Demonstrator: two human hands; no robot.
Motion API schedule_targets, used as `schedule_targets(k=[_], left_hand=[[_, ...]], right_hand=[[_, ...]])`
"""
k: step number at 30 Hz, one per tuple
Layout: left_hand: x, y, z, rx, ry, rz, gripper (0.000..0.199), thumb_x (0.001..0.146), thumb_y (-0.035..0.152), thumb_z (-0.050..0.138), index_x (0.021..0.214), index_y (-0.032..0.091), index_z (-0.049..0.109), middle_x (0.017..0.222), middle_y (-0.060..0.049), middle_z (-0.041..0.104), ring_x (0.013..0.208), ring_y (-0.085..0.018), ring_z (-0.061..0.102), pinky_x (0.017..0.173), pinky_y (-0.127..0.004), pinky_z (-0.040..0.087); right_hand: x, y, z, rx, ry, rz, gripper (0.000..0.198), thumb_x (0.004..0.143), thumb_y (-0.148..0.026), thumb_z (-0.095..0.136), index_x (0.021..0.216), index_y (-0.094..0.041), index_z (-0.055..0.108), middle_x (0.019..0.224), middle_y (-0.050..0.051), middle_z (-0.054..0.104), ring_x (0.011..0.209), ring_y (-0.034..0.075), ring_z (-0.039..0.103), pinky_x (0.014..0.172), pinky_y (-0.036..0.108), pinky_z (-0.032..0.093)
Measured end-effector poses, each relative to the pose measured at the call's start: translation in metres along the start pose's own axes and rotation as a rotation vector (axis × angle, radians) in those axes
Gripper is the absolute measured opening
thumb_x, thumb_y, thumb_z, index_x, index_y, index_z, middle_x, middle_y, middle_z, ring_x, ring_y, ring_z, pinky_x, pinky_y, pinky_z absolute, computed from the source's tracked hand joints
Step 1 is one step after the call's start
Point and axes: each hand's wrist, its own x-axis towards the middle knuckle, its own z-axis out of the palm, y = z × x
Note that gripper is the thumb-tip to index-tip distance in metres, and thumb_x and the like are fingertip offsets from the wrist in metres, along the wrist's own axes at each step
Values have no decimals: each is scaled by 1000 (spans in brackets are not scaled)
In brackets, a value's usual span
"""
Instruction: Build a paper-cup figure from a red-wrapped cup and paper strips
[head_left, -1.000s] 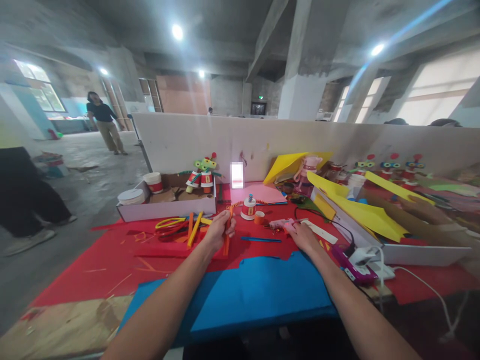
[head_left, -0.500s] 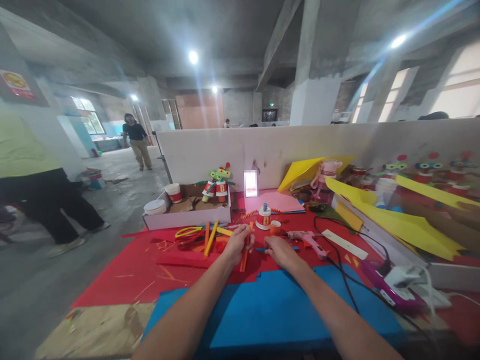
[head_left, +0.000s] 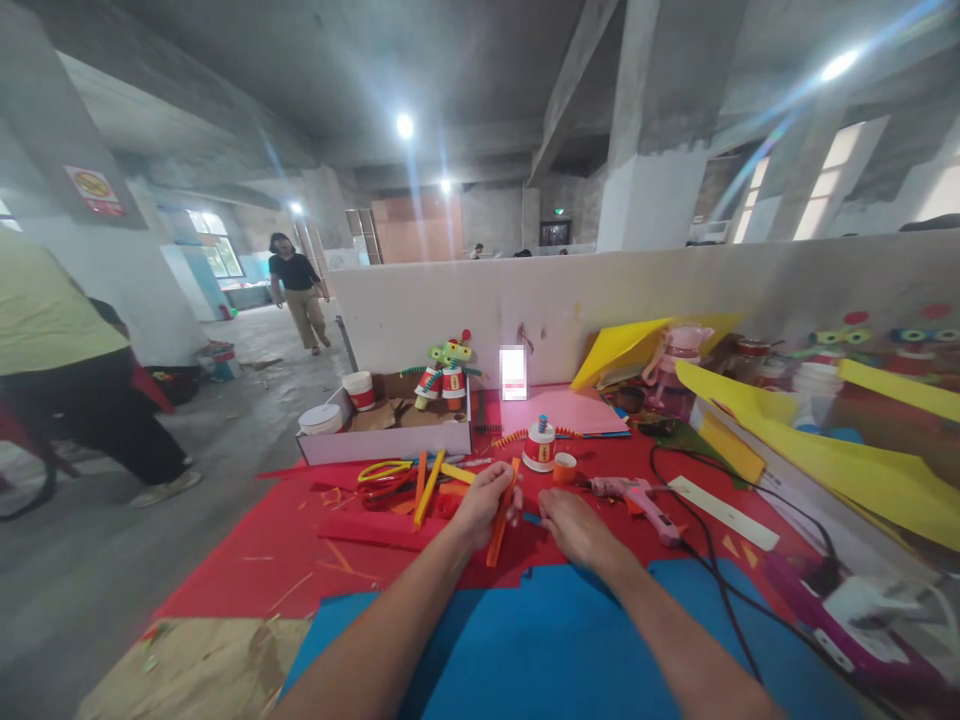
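My left hand [head_left: 486, 503] is closed around an orange paper strip [head_left: 501, 525], which slants down toward me. To its right, my right hand [head_left: 574, 522] has its fingers curled together, and what they hold, if anything, is hidden. A bit of blue strip [head_left: 532, 518] shows beside the right fingertips; whether it is gripped I cannot tell. Just beyond my hands stands a white and red paper-cup figure [head_left: 539, 447] with coiled arms and a blue coil on top. Next to it is a small orange paper ring [head_left: 565, 467]. A pink glue gun [head_left: 637, 500] lies right of my right hand.
Scissors [head_left: 382, 472] and yellow and orange strips [head_left: 428, 490] lie to the left. Finished figures [head_left: 442, 378] stand in a box [head_left: 390, 443] behind. Blue sheets [head_left: 517, 640] cover the near edge. Black cable [head_left: 720, 570] and a purple power strip [head_left: 832, 620] are at right.
The view has shifted slightly left. My right hand has drawn its fingers in and no longer shows the blue strip's right end. My left hand still holds the orange strip.
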Motion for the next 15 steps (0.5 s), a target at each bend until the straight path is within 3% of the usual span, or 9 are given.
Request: schedule_targets(k=[6, 10, 12, 15], left_hand=[[-2, 8, 4, 32, 60, 66, 36, 75, 46, 68, 76, 19, 44, 53, 2, 63, 35, -8, 48, 42, -21, 45], [1, 2, 7, 100, 89, 91, 34, 76, 46, 67, 77, 19, 46, 55, 2, 64, 38, -9, 51, 42, -19, 42], [2, -2, 9, 159, 86, 95, 34, 77, 47, 66, 76, 19, 47, 56, 2, 65, 38, -8, 52, 42, -18, 40], [2, -5, 12, 243, 72, 106, 34, 80, 47, 64, 76, 19, 46, 56, 2, 65, 39, -9, 53, 43, -18, 39]], right_hand=[[11, 17, -9, 501, 225, 52, 6, 82, -18, 50, 77, -20, 53, 74, 1, 61, 73, 16, 60, 67, 27, 46], [16, 23, -12, 931, 265, 91, 15, 82, -36, 50, 86, -22, 51, 80, -2, 59, 51, 10, 57, 43, 21, 43], [17, 23, -11, 995, 265, 80, 20, 80, -40, 52, 87, -22, 51, 79, -3, 59, 42, 7, 49, 36, 18, 34], [19, 21, -9, 1011, 284, 72, 20, 81, -40, 54, 84, -20, 53, 71, -3, 59, 39, 5, 44, 40, 18, 33]])
